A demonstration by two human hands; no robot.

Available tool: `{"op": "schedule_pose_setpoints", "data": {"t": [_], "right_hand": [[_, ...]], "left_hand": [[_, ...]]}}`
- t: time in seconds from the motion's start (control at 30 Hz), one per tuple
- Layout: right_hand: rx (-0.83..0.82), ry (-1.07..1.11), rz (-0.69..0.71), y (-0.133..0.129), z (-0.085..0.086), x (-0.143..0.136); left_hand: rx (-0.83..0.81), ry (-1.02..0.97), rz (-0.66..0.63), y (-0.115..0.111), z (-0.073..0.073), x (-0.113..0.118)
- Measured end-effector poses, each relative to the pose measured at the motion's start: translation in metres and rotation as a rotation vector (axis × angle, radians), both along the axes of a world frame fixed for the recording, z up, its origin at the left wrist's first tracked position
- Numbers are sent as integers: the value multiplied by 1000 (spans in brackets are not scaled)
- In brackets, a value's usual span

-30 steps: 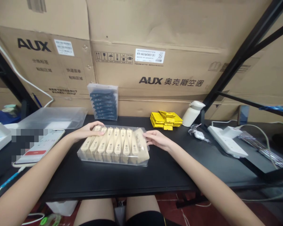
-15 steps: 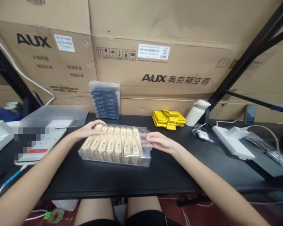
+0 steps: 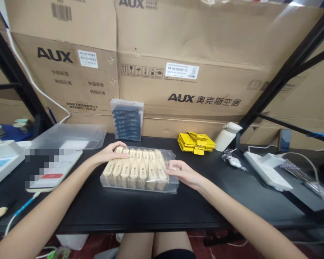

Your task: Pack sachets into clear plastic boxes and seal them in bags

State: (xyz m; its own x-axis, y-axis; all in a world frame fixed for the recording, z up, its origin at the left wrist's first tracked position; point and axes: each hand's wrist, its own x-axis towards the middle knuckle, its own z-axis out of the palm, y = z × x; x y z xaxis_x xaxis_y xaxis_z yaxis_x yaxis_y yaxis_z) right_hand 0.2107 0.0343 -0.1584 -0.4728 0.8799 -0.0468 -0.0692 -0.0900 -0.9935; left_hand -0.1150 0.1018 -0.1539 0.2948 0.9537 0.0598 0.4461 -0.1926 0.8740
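On the black table lies a clear plastic box (image 3: 140,183) holding two rows of cream-coloured packets (image 3: 135,171) with dark print. My left hand (image 3: 113,153) grips its far left corner, thumb on top and fingers behind the edge. At the right end, my right hand (image 3: 182,172) has its fingers bent against the box's clear end flap; the thumb partly hides what they pinch. Behind the box stands an upright clear box (image 3: 127,120) of dark blue packets. A pile of yellow packets (image 3: 196,142) sits beyond my right hand.
A white bottle (image 3: 228,136) and earphone case (image 3: 234,162) are at the back right, near a white power strip (image 3: 268,171). To the left are a phone (image 3: 54,176) with a cable, an empty clear box (image 3: 72,135) and another power strip (image 3: 5,160). Cardboard (image 3: 151,46) walls the back.
The view has shifted, so everything sits a little further right and lower. My right hand has moved inward from the flap's far edge, closer over the box's right end. My left hand keeps its grip.
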Motion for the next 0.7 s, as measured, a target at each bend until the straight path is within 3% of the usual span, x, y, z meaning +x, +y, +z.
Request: {"op": "schedule_pose_setpoints", "data": {"t": [0.1,0.2,0.33,0.43,0.53,0.6,0.7], "right_hand": [[45,-105,-76,13,24,4],[214,-301,-96,41,77,7],[509,-676,256,74,166,-7],[718,-827,485,76,213,-33],[928,-903,499,59,230,-55],[1088,-968,456,43,229,-58],[1269,-987,327,20,217,-42]], "left_hand": [[37,-4,55,5,-10,3],[179,-58,187,5,-23,15],[255,-174,136,-3,-34,38],[293,-130,43,-14,-32,50],[559,-23,62,-24,-24,52],[797,43,73,-29,-19,49],[1123,116,58,-36,-12,46]]}}
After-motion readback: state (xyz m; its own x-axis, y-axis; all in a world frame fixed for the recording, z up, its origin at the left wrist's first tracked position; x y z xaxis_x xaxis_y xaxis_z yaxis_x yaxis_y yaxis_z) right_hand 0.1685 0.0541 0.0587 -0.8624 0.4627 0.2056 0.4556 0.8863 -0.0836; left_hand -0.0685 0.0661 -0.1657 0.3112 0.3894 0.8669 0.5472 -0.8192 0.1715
